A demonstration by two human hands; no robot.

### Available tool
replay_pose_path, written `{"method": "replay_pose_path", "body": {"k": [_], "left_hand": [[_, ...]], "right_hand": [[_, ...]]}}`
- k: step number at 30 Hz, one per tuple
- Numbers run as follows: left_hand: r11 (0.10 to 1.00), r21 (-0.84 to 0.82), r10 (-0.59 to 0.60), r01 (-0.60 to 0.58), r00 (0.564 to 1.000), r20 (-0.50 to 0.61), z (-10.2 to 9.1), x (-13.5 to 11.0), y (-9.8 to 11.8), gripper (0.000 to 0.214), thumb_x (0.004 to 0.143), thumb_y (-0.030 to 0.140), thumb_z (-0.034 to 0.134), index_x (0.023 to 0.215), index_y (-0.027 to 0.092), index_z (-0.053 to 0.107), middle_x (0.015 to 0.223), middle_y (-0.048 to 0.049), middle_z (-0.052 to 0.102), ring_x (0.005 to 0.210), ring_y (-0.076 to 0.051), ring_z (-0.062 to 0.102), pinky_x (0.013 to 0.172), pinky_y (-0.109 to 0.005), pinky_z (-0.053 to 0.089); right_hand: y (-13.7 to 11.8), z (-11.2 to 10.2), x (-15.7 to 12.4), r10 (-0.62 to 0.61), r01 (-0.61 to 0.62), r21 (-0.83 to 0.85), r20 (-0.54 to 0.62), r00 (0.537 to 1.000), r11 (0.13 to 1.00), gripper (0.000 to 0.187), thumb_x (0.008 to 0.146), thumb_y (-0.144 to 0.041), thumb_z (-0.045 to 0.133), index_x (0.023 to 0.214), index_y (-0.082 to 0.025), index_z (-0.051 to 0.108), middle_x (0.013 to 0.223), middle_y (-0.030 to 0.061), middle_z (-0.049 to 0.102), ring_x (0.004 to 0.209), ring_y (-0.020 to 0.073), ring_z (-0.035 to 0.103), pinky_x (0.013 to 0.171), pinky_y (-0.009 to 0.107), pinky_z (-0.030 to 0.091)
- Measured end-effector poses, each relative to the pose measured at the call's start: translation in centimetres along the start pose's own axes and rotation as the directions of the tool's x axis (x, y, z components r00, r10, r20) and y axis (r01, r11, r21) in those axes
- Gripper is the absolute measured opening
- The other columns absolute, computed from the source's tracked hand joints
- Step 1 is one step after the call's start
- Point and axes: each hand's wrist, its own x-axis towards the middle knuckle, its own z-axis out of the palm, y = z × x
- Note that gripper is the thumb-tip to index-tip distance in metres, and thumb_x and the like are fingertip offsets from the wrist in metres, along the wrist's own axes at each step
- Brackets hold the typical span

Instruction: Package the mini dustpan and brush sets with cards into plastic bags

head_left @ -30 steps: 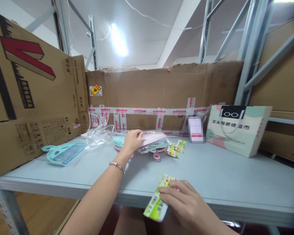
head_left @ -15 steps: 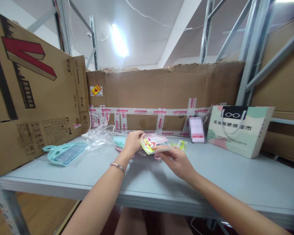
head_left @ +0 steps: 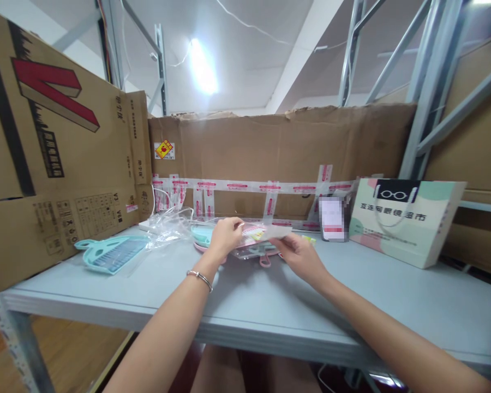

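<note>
My left hand [head_left: 225,237], a bracelet on its wrist, is closed on the edge of a clear plastic bag [head_left: 257,246] holding pink and teal items at the back of the grey table [head_left: 270,305]. My right hand [head_left: 298,255] pinches a yellow-green printed card [head_left: 258,234], which lies flat at the bag's mouth between both hands. A pink handle [head_left: 264,261] sticks out below the bag.
A teal brush and dustpan set [head_left: 108,252] lies at the left in crumpled clear plastic [head_left: 167,225]. Cardboard walls [head_left: 278,153] close the left and back. A printed paper shopping bag [head_left: 405,218] stands at the right beside a small blurred label [head_left: 332,218].
My right hand carried the yellow-green card from the table's front edge up to the bag, and the card has gone from tilted up to lying flat at the bag's opening.
</note>
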Motion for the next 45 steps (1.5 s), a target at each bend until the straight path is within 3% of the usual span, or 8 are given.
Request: {"method": "replay_pose_path", "body": {"k": [5, 10, 20, 25, 29, 35, 41, 45], "left_hand": [[0.999, -0.039, 0.016, -0.016, 1.0, -0.003, 0.0, 0.0, 0.1, 0.023, 0.077, 0.019, 0.048, 0.076, 0.017, 0.071, 0.077, -0.0044, 0.071, 0.072, -0.015, 0.06, 0.065, -0.024, 0.04], [0.987, -0.162, -0.001, 0.002, 1.0, 0.003, 0.2, 0.1, 0.2, 0.02, 0.074, 0.019, 0.052, 0.072, 0.017, 0.071, 0.074, -0.0032, 0.071, 0.07, -0.015, 0.061, 0.064, -0.022, 0.043], [0.953, -0.301, -0.016, 0.033, 0.998, 0.057, -0.2, 0.3, -0.1, 0.019, 0.073, 0.022, 0.053, 0.072, 0.015, 0.071, 0.071, -0.0029, 0.07, 0.069, -0.014, 0.062, 0.061, -0.022, 0.043], [0.957, -0.29, 0.01, 0.015, 0.996, 0.084, 0.1, 0.2, 0.0, 0.018, 0.072, 0.021, 0.054, 0.071, 0.015, 0.071, 0.073, -0.0033, 0.071, 0.072, -0.015, 0.062, 0.066, -0.023, 0.044], [0.958, -0.288, 0.028, 0.002, 0.995, 0.098, -0.1, 0.0, 0.3, 0.017, 0.072, 0.02, 0.054, 0.071, 0.015, 0.07, 0.075, -0.0037, 0.071, 0.073, -0.015, 0.062, 0.068, -0.023, 0.045], [0.959, -0.282, 0.01, 0.016, 0.996, 0.087, -0.2, 0.1, 0.3, 0.018, 0.072, 0.023, 0.054, 0.072, 0.015, 0.071, 0.075, -0.0032, 0.071, 0.073, -0.015, 0.062, 0.066, -0.023, 0.045], [0.948, -0.316, -0.006, 0.038, 0.995, 0.101, -0.3, 0.2, 0.3, 0.019, 0.071, 0.02, 0.053, 0.071, 0.013, 0.07, 0.072, -0.0034, 0.07, 0.068, -0.014, 0.06, 0.062, -0.021, 0.044], [0.951, -0.305, -0.025, 0.054, 0.995, 0.097, -0.3, 0.1, 0.3, 0.019, 0.071, 0.021, 0.053, 0.072, 0.015, 0.071, 0.07, -0.0022, 0.07, 0.067, -0.014, 0.06, 0.06, -0.021, 0.044]], "right_hand": [[-0.2, 0.8, 1.5, -0.238, 0.31, -0.491, 0.204, 0.949, 0.814, 0.024, 0.082, -0.006, 0.044, 0.091, -0.018, 0.063, 0.096, 0.0079, 0.066, 0.09, 0.0196, 0.06, 0.078, 0.032, 0.047], [-1.4, 2.5, 2.4, -0.011, 0.318, -0.747, 0.384, 0.923, 0.584, 0.033, 0.059, -0.001, 0.07, 0.088, -0.013, 0.061, 0.093, 0.0131, 0.062, 0.085, 0.0245, 0.06, 0.071, 0.032, 0.046], [-1.4, 1.6, 3.1, -0.118, 0.217, -0.278, 0.332, 0.936, 0.936, 0.03, 0.085, -0.015, 0.042, 0.105, -0.022, 0.063, 0.101, 0.0029, 0.069, 0.088, 0.0159, 0.065, 0.075, 0.026, 0.047], [-0.3, -1.0, 1.2, -0.296, 0.392, -0.312, 0.314, 0.902, 0.865, 0.025, 0.088, -0.027, 0.045, 0.105, -0.022, 0.063, 0.099, 0.0055, 0.07, 0.089, 0.019, 0.063, 0.078, 0.033, 0.046], [0.7, -0.1, 1.0, -0.375, 0.518, -0.388, 0.387, 0.842, 0.762, 0.02, 0.088, -0.02, 0.046, 0.094, -0.02, 0.065, 0.092, 0.0055, 0.07, 0.088, 0.0186, 0.06, 0.078, 0.034, 0.043], [-0.4, 1.3, 1.4, -0.424, 0.5, -0.397, 0.268, 0.865, 0.769, 0.016, 0.084, -0.019, 0.052, 0.08, -0.021, 0.067, 0.082, 0.006, 0.064, 0.077, 0.0163, 0.056, 0.068, 0.03, 0.041], [-1.8, -0.8, 0.7, -0.199, 0.203, -0.083, 0.049, 0.979, 0.976, 0.012, 0.081, -0.028, 0.055, 0.078, -0.02, 0.062, 0.072, 0.001, 0.064, 0.066, 0.0138, 0.057, 0.064, 0.026, 0.044], [-0.4, -1.7, 0.6, -0.091, 0.102, -0.098, 0.111, 0.99, 0.99, 0.015, 0.08, -0.032, 0.054, 0.076, -0.02, 0.06, 0.075, 0.0008, 0.065, 0.07, 0.015, 0.058, 0.066, 0.027, 0.046]]}}
